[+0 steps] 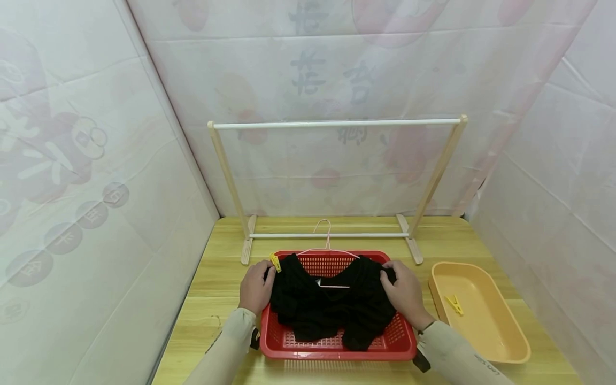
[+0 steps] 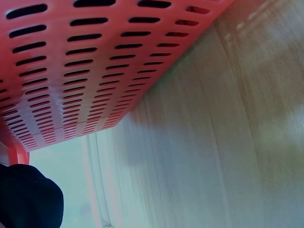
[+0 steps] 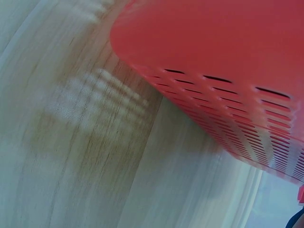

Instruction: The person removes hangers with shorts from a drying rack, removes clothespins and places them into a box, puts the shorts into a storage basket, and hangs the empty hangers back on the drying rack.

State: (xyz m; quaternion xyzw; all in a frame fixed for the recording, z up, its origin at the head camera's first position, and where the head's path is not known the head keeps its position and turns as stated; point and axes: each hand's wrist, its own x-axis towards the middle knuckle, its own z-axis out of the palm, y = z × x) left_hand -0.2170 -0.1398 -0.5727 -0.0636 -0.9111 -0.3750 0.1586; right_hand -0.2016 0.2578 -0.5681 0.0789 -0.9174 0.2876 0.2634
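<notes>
A black garment (image 1: 332, 310) with a wide neckline lies in a red perforated basket (image 1: 337, 355), fitted on a pink hanger (image 1: 329, 241) whose hook points to the back. My left hand (image 1: 255, 287) pinches the garment's left shoulder, close beside a yellow clothespin (image 1: 275, 262) clipped there. At the opposite shoulder my right hand (image 1: 405, 291) holds the black cloth between thumb and fingers. The left wrist view shows the basket's slotted side (image 2: 80, 71) and a bit of black cloth (image 2: 31, 197). The right wrist view is mostly the basket's other side (image 3: 228, 95).
Behind the basket stands a rack with wooden posts and a white top bar (image 1: 337, 124); its lower bar (image 1: 289, 236) runs near the hanger hook. To the right, a yellow-orange tray (image 1: 491, 315) holds another yellow clothespin (image 1: 454, 305). Printed cloth walls surround the wooden table (image 1: 202, 321).
</notes>
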